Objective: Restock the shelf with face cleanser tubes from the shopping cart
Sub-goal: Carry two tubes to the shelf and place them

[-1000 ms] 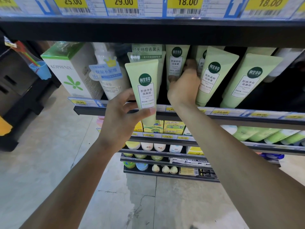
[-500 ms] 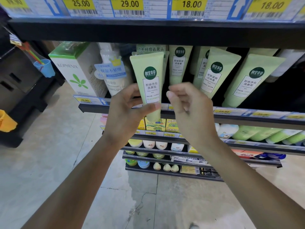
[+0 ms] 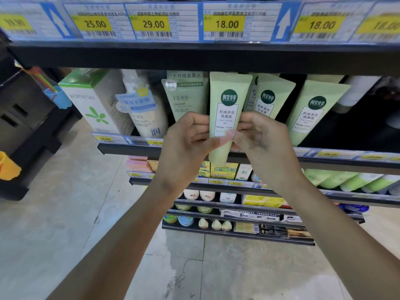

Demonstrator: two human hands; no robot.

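Observation:
A pale green face cleanser tube (image 3: 227, 98) with a dark green round logo stands upright in front of the shelf (image 3: 129, 149), cap end down. My left hand (image 3: 186, 148) grips its left side, thumb across the lower front. My right hand (image 3: 262, 141) pinches its right side at the same height. Behind it on the shelf lean more green tubes (image 3: 268, 100), one further right (image 3: 313, 111), and a darker green tube (image 3: 186, 94) to the left. The shopping cart is out of view.
A white and green box (image 3: 95, 102) and a white bottle with a blue tag (image 3: 142, 109) stand at the shelf's left. Price labels (image 3: 225, 23) line the shelf above. Lower shelves (image 3: 216, 182) hold small boxes and bottles. A dark rack (image 3: 21, 118) stands at far left on the tiled floor.
My right hand left the tubes at the back of the shelf and came forward to take the held tube's right side. The tube moved right and up, held by both hands.

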